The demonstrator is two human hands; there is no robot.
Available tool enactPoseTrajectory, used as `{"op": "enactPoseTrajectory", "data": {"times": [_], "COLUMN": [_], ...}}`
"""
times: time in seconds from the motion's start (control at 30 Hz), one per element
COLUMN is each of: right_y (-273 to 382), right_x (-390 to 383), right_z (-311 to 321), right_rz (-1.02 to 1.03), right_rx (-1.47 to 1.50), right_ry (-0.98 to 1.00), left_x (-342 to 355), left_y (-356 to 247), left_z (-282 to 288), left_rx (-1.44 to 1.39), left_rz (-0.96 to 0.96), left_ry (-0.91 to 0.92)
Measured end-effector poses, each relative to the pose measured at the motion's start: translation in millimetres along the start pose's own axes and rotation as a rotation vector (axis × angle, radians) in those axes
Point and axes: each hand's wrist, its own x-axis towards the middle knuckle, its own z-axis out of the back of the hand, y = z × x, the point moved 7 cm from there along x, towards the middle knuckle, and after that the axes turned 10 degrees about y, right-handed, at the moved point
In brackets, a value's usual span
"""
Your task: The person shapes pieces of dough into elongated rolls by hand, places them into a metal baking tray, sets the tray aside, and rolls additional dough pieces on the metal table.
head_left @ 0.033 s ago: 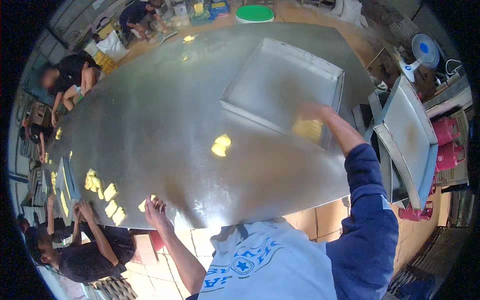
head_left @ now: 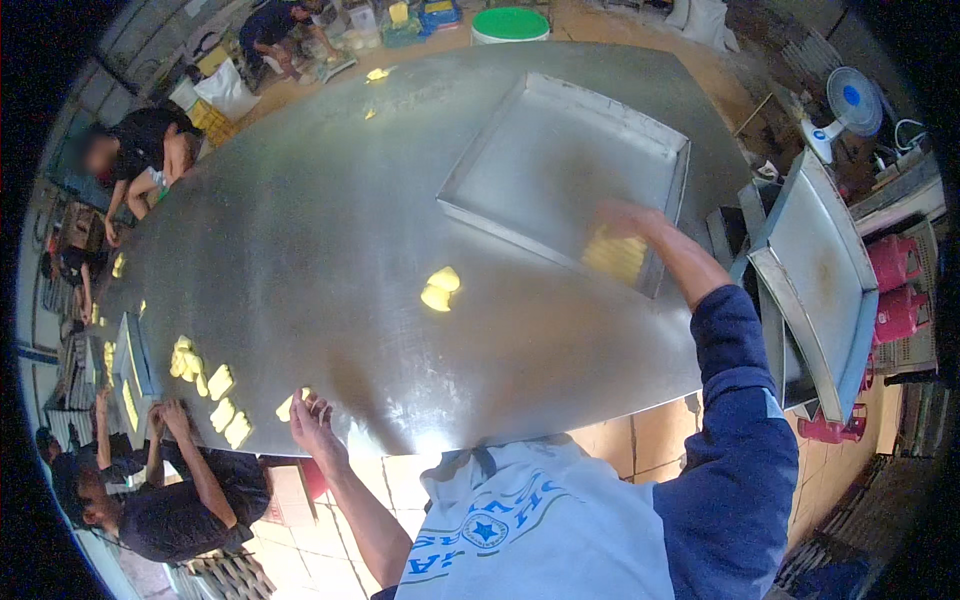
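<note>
My left hand (head_left: 314,420) is at the table's near edge, its fingers curled on a yellow dough piece (head_left: 286,408) that they partly cover. Over the near right corner of a shallow metal tray (head_left: 560,165) is my right hand (head_left: 632,219), blurred, its fingers hard to make out. Just under that hand, several yellow dough pieces (head_left: 614,260) lie in rows in the tray; whether it holds one I cannot tell. A small clump of yellow dough (head_left: 440,289) rests on the metal table (head_left: 330,250) between my hands.
More dough pieces (head_left: 186,362) lie left of my left hand. A co-worker (head_left: 180,500) at the left has both hands at another tray (head_left: 140,355). Stacked trays (head_left: 815,270) stand at the right, near a fan (head_left: 852,100). Another person (head_left: 150,150) sits at the far left.
</note>
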Motion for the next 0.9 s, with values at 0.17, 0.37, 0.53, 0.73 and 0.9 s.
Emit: {"op": "enactPoseTrajectory", "data": {"times": [0.17, 0.37, 0.53, 0.73, 0.9], "right_y": [-11, -24, -27, 44, 161], "right_x": [11, -4, -54, -106, -95], "right_z": [5, 19, 63, 101, 119], "right_rz": [0.019, 0.059, -0.092, -0.167, -0.143], "right_rx": [-0.228, -0.235, -0.023, -0.015, -0.082], "right_ry": [0.069, 0.006, -0.207, -0.351, -0.612], "left_x": [-21, -34, -35, -22, -7], "left_y": [-6, -6, -2, 1, -6], "left_z": [-16, -16, -7, -12, -55], "left_rx": [0.020, 0.000, -0.021, -0.036, 0.103], "left_rz": [-0.006, 0.012, 0.035, 0.053, 0.029], "left_ry": [-0.004, -0.033, -0.073, -0.028, 0.173]}}
